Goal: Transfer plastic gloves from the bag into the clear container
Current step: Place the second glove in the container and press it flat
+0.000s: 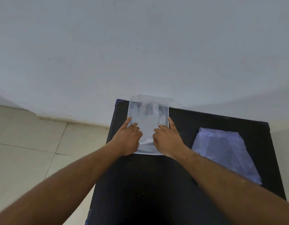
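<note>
A clear rectangular container point(166, 111) stands at the far left of a black table point(148, 184), against the wall. Translucent plastic gloves point(147, 122) lie flat inside it, fingers pointing away from me. My left hand point(129, 137) rests on the container's left side, index finger stretched along the rim. My right hand point(168, 138) rests on its right side the same way, fingers spread on the gloves. A flat translucent plastic bag point(221, 151) lies on the table to the right, apart from both hands.
A pale wall point(140, 46) rises directly behind the table. Beige tiled floor point(27, 151) lies to the left, below the table's left edge. The near half of the black tabletop holds only my forearms.
</note>
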